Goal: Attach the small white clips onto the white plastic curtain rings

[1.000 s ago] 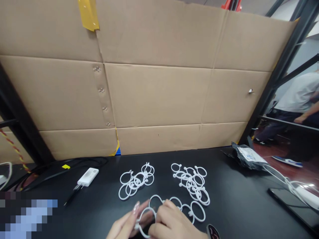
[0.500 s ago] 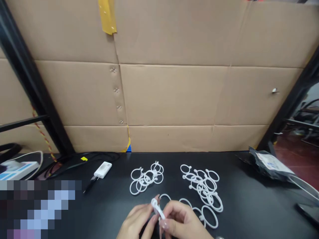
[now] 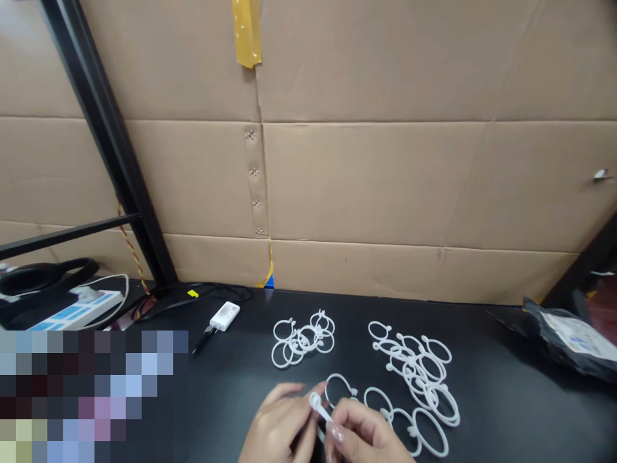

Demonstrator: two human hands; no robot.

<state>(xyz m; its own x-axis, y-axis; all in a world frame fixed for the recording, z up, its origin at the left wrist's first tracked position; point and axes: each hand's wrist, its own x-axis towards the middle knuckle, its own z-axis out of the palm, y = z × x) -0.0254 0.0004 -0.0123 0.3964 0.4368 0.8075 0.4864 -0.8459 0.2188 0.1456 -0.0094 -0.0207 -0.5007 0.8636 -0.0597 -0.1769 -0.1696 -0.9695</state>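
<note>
At the bottom of the head view, my left hand (image 3: 282, 424) and my right hand (image 3: 364, 436) come close together over the black table. A thin white ring with a round knob at its end (image 3: 319, 408) is pinched between their fingertips, seen nearly edge-on. The fingers hide its lower part. Just beyond my hands lies a loose white ring (image 3: 337, 375). To the right, several more white rings (image 3: 430, 432) with small knobs overlap, running up into a larger heap (image 3: 409, 360). A smaller heap of such rings (image 3: 294, 347) lies further back, left of centre.
A white adapter (image 3: 225, 316) with a dark plug lies at left, near black cables (image 3: 226, 285). A power strip (image 3: 80, 311) sits further left. The cardboard wall (image 3: 366, 186) closes off the back. A black plastic package (image 3: 563, 334) rests at right; the lower left is pixelated.
The view has swung to the left, so everything appears shifted rightward. Both hands keep their hold on the white ring, and its knob still points up; the heaps look the same.
</note>
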